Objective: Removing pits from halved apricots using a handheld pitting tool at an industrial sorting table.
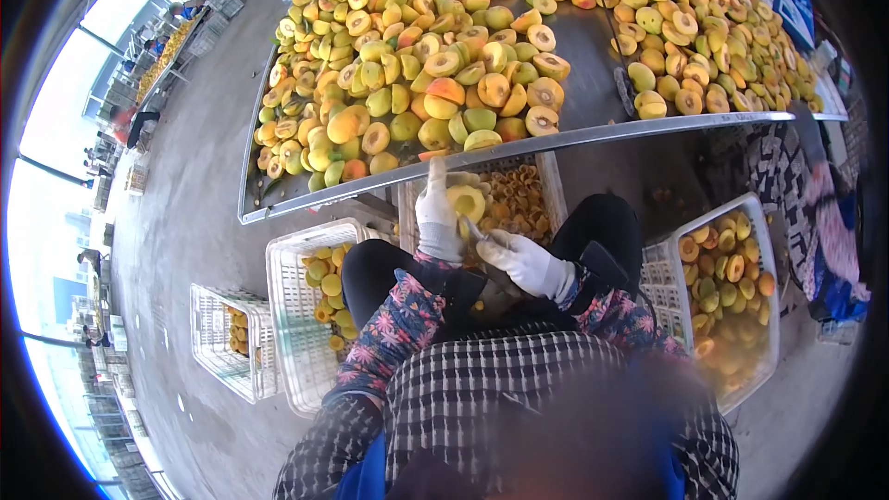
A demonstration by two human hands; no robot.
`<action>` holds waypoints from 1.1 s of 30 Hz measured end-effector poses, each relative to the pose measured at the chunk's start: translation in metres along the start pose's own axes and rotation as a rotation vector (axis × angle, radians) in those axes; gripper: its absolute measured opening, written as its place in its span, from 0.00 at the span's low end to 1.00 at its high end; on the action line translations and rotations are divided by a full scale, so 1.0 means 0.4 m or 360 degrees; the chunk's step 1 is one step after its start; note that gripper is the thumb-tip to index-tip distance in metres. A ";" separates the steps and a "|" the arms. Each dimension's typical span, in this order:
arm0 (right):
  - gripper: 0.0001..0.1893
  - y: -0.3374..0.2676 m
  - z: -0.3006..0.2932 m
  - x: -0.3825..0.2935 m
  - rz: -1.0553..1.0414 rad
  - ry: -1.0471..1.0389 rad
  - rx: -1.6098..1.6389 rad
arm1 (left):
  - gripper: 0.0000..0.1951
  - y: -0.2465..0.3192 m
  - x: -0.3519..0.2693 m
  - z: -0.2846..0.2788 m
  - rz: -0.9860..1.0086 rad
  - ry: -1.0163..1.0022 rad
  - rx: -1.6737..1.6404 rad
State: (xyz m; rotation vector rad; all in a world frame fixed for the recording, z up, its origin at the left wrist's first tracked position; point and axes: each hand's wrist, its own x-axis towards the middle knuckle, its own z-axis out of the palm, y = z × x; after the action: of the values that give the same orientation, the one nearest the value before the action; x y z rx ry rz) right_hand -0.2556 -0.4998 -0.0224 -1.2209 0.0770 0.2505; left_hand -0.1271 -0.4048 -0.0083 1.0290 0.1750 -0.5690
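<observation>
My left hand [439, 219], in a white glove, holds a yellow peach half [467, 203] with its cut face up, below the table's metal rim. In my right hand [524, 264], also gloved, is a small metal tool [472, 228] whose tip meets the lower edge of that peach half. The exact shape of the tool's end is too small to tell. Under both hands a crate [553, 187] holds many brown, cup-like pieces, probably peach pits. Just beyond my hands, halved peaches [444, 66] lie heaped on the metal table [590, 76].
White plastic crates with peach halves stand at my left [278, 292] and right [764, 278]; another, smaller-looking crate [201, 333] is farther left. A raised metal rim [486, 156] edges the table. At the right sits a person in patterned clothing [826, 222]. Other people work far left.
</observation>
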 end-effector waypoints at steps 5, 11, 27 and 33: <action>0.18 -0.023 -0.011 -0.005 0.0023 0.0324 -0.1178 | 0.21 0.034 0.015 -0.016 0.0117 0.0137 -0.0265; 0.18 -0.010 -0.083 -0.016 0.0122 0.0470 -0.1312 | 0.17 0.255 -0.002 -0.223 0.0738 0.0288 0.1297; 0.19 0.031 -0.102 0.019 0.0202 0.0401 -0.1046 | 0.24 0.332 0.323 -0.220 0.0918 -0.0011 0.3082; 0.20 0.018 -0.094 0.014 0.0170 0.0432 -0.1235 | 0.34 0.375 0.338 -0.156 0.0292 0.0127 0.3350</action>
State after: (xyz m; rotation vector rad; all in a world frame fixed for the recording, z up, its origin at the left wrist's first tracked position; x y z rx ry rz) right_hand -0.2489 -0.5319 -0.0432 -2.0231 0.3016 0.2105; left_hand 0.0730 -0.3431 0.0196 3.0441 -0.6306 -0.3907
